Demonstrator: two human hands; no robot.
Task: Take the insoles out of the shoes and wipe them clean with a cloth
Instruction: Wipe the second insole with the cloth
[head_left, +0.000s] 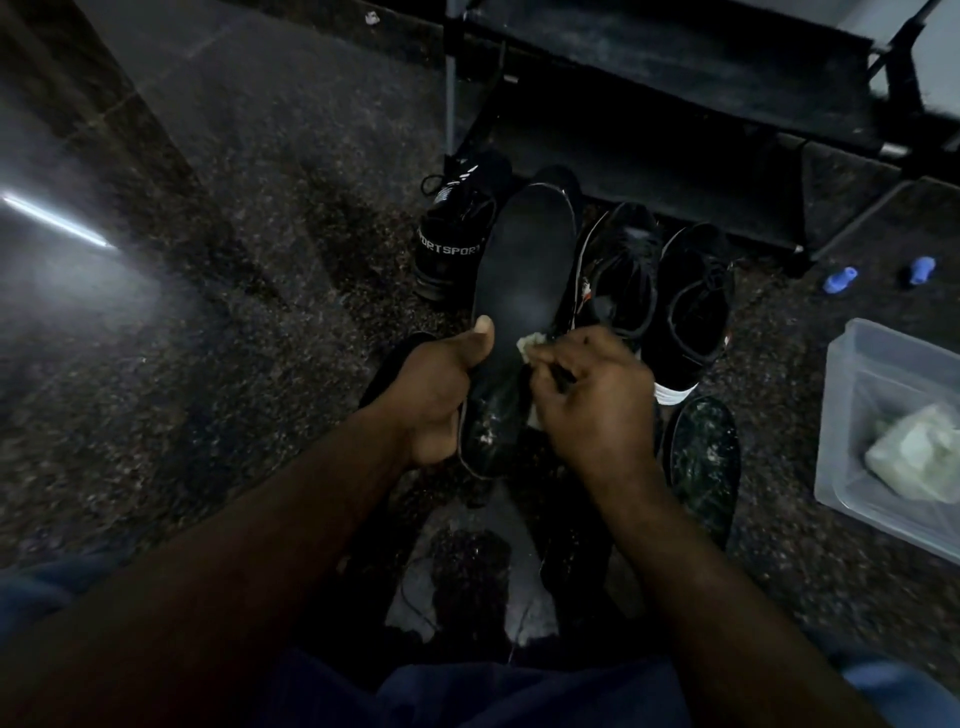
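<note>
Place: most likely the shoe corner of a home, dimly lit.
Floor: dark speckled stone floor (270, 270), with everything set directly on it.
Rack: black tiered metal rack (675, 119), upper right of the frame.
Footwear: several black shoes (691, 296) lined up just before the rack, centre.
Storage: clear plastic tub (852, 395) at the right edge, holding a pale wad (914, 457).

Speckled floor (260, 364) under shoes (691, 301), tub (852, 415)
</note>
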